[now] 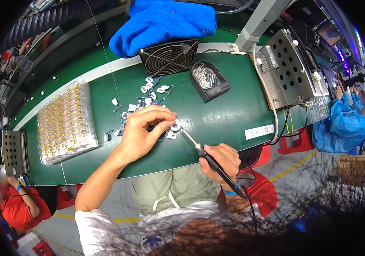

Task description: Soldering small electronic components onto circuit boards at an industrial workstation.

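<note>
My right hand (pixel 220 163) grips a soldering iron (pixel 213 162) by its black handle, fingers wrapped round it. The iron's metal tip points up and left to a small white part (pixel 176 126) on the green bench. My left hand (pixel 146 130) arches over that spot, thumb and forefinger closed together just above the white part. What they pinch, if anything, is too small to make out. Beyond and partly under my left hand lies a loose pile of small white parts (pixel 149 100) with dark blue pieces among them.
On the left stands a clear tray (pixel 68 123) with rows of yellow-tipped parts. A black bin (pixel 210 81) of small metal pieces sits behind a black fan (pixel 169 58) topped by blue cloth (pixel 165 25). A perforated metal box (pixel 285 70) is at right. Co-workers sit at both sides.
</note>
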Demonstrator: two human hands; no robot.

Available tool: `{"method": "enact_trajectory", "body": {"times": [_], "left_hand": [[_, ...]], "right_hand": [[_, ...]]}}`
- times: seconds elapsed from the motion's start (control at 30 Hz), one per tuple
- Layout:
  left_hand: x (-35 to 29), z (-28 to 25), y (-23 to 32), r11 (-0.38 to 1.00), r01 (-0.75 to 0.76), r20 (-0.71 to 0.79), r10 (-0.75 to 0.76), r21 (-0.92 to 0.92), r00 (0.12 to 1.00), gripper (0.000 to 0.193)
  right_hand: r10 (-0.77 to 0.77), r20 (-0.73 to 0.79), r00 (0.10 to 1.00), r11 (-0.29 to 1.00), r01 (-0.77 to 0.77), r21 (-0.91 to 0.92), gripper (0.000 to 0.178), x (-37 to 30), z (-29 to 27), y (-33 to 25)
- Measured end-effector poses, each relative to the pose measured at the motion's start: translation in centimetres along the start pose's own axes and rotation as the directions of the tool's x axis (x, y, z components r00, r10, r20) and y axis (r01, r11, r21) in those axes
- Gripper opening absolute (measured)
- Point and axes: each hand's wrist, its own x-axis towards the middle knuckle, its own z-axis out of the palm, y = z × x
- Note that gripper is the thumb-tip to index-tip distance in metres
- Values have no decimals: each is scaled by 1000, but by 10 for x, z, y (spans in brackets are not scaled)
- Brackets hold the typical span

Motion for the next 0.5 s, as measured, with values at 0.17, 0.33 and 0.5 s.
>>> {"method": "enact_trajectory", "body": {"times": [0.17,0.33,0.5], "left_hand": [[-4,2,2,995,45,-9,-46,-89,999,11],[-4,-2,2,995,44,10,-44,-87,999,11],[-2,0,3,996,56,23,-55,-73,998,12]], "right_hand": [[-29,33,999,999,31,-34,30,2,0,-1],[-29,67,997,999,32,-41,37,3,0,-1],[-29,68,997,998,33,-55,36,3,0,0]]}}
